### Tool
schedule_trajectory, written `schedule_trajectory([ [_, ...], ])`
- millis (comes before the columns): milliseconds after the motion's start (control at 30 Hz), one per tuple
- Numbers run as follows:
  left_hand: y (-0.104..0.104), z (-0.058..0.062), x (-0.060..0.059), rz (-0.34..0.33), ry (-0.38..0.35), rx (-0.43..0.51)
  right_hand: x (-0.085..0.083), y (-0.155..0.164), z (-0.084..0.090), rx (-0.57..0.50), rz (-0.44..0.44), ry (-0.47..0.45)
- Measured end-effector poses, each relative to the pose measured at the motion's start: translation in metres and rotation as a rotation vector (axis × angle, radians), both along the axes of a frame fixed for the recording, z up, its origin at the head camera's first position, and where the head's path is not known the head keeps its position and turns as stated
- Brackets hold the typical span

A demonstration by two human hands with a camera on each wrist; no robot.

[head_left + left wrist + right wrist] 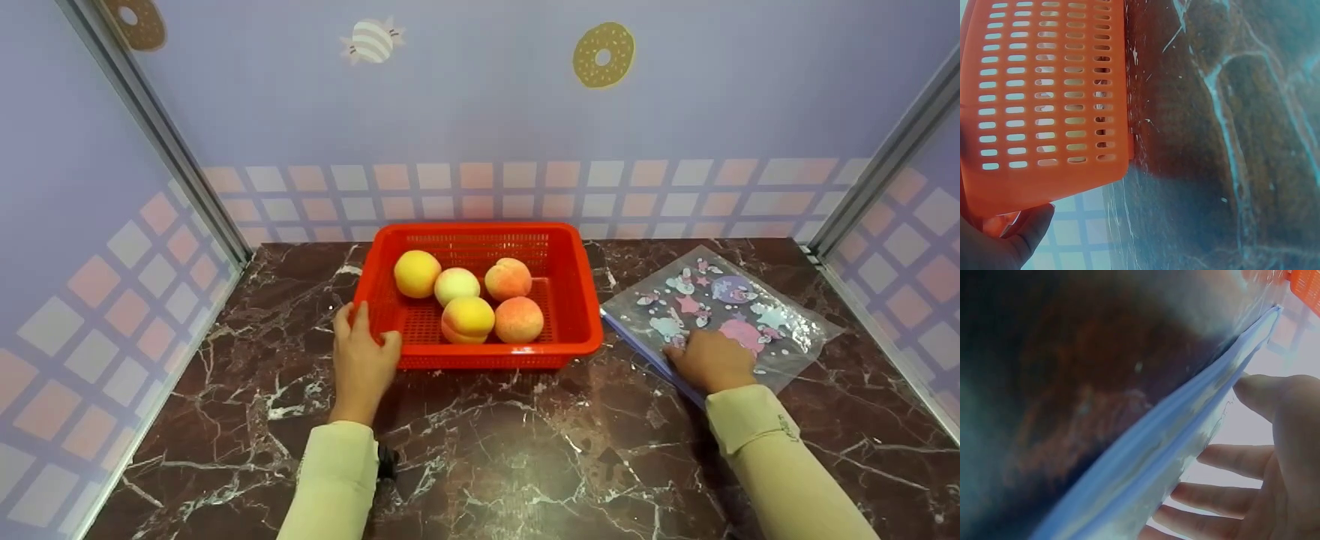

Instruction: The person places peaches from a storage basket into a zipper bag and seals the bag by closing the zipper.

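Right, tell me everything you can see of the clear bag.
The clear bag looks like plastic, printed with pastel stars and cartoon shapes. A blue strip runs along its near-left edge; the right wrist view shows it as two bands, but whether the bag is open is unclear. It lies diagonally on the dark marbled table, right of the red basket. The right hand touches it beside the strip.
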State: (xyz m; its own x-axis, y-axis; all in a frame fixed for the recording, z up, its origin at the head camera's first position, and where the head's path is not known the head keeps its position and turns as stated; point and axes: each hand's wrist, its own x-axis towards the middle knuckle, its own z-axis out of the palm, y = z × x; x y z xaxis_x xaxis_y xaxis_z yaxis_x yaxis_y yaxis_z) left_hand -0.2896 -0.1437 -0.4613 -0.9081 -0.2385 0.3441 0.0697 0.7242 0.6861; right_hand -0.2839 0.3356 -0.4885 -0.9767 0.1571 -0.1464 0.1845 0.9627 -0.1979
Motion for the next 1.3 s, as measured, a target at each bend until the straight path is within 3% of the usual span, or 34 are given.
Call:
schedule_trajectory([
  [300, 0.000, -0.003, 0.000, 0.002, 0.027, 0.000, 0.003, 0.007, 0.008, -0.041, 0.020, -0.014],
  [567, -0.003, -0.001, -0.001, -0.001, -0.017, 0.008, 0.003, 0.010, 0.019, -0.071, 0.086, -0.014],
  [900, -0.002, -0.002, -0.001, 0.000, -0.016, 0.007, 0.000, 0.010, 0.015, -0.074, 0.347, 0.007],
  [1100, -0.001, -0.001, -0.001, -0.004, -0.014, 0.011, 0.001, 0.015, 0.012, -0.067, 0.399, 0.023],
  [1300, -0.001, -0.001, -0.001, -0.004, -0.013, 0.013, 0.001, 0.019, 0.011, -0.084, 0.417, -0.017],
])
